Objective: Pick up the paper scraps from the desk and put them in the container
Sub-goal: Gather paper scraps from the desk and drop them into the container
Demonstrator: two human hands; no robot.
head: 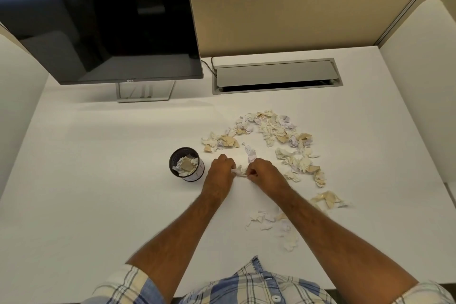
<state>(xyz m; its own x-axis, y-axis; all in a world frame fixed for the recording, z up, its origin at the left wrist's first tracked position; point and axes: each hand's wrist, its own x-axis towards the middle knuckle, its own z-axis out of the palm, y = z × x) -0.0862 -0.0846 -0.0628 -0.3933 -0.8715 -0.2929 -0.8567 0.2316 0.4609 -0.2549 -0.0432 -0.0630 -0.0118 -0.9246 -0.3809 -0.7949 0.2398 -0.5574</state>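
Both hands meet just right of the black mesh cylindrical container (186, 164): our left hand (220, 173) and our right hand (265, 172) each curl their fingers around the same small crumpled white paper scrap (238, 171), pinching it between them just above the white desk (103, 180). The container stands upright, already holding several white and tan scraps. Beyond and to the right of the container, we see the loose crumpled white and tan paper scraps (271, 131) spread in an arch across the desk, with a smaller scatter nearer us, partly under our right forearm. Behind the container to the left stands a dark flat monitor (103, 24).
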